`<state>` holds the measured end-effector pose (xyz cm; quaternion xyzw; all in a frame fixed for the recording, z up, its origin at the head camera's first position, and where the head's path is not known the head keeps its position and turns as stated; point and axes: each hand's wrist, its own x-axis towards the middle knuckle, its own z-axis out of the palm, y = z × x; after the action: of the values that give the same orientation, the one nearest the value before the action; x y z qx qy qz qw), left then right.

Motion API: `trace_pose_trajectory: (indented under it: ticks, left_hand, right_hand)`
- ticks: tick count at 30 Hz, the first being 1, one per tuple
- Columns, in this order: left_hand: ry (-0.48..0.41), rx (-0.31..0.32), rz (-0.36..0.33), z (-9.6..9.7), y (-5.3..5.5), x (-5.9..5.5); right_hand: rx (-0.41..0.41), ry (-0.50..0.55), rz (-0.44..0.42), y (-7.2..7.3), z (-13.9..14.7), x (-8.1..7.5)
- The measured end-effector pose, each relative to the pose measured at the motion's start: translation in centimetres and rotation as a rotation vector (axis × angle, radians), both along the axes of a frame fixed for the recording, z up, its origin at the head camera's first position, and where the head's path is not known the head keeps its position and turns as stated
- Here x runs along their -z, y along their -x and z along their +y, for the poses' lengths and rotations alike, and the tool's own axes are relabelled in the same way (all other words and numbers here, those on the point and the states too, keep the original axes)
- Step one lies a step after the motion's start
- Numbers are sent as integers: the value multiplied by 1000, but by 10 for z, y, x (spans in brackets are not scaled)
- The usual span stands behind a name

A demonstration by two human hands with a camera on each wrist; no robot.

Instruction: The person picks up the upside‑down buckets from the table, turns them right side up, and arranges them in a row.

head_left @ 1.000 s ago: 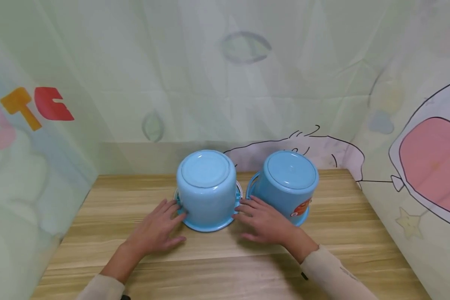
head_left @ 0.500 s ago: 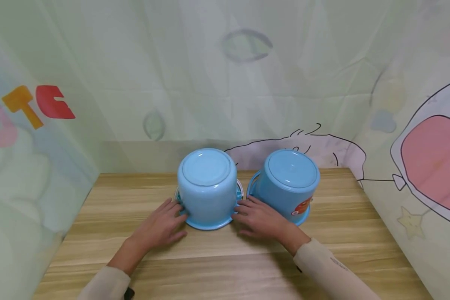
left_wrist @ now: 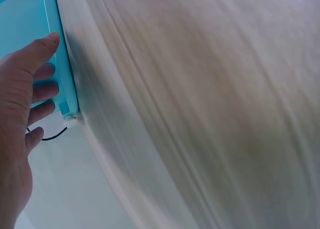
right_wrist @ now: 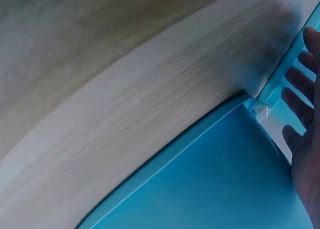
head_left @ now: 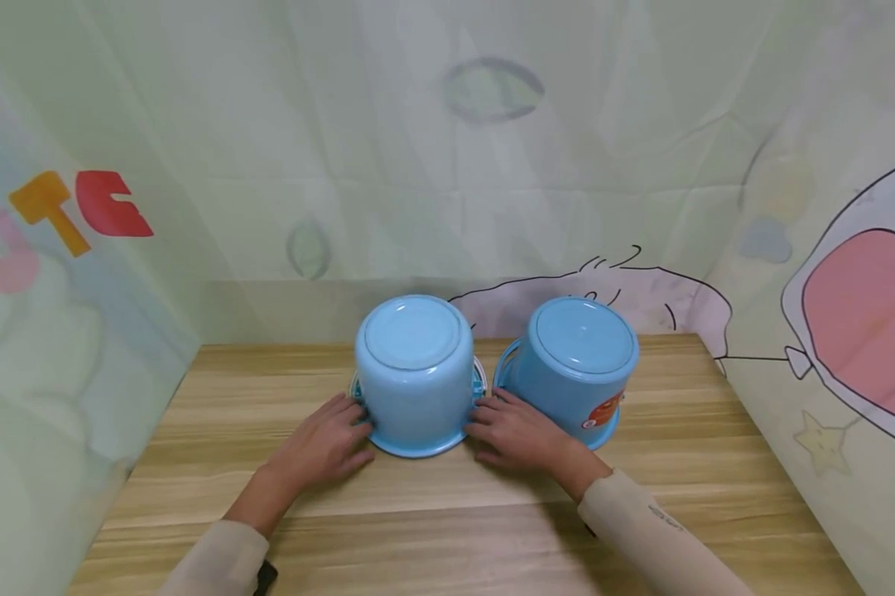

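Now flanking the upturned light-blue round plastic bucket [head_left: 415,397] with bare left hand [head_left: 324,443] and bare right hand [head_left: 517,434], touching low on either side, fingers loosely parted, slightly bent, gripping nothing! Down on the wood-grain table [head_left: 432,538], just left of a second upturned blue plastic bucket [head_left: 566,385].

The left bucket [head_left: 415,389] is light blue; the right bucket [head_left: 570,368], a deeper blue, bears a red-orange sticker [head_left: 605,410]. The desk [head_left: 447,538] shows light-brown wood grain with darker streaks. The pale green fabric wall [head_left: 387,124] carries an orange T [head_left: 50,203], a red letter [head_left: 104,205] and a yellow star [head_left: 822,442]. The sleeves [head_left: 216,561] are beige.
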<state>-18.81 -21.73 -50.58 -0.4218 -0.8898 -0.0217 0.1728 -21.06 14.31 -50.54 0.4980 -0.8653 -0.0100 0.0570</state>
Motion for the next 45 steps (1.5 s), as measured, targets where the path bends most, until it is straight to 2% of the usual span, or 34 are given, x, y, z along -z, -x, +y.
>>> trace_pose_trajectory:
  ticks: [8,23,30,34,38,45]
  left_hand:
    - [28,-23,-38,2,3,1]
    - [4,-21,-7,1,6,4]
    - [-46,20,20,1,9,10]
    - [-69,4,-24,1,9,12]
    - [-89,-42,-95,2,8,12]
    - [-104,-104,-164,3,6,10]
  right_hand:
    - [-21,2,23,5,-3,2]
    - [-24,-13,37,11,-9,0]
    - [-9,20,26,14,-13,2]
    - [1,48,16,14,-15,3]
    - [16,64,17,14,-17,6]
    - [13,67,49,13,-19,11]
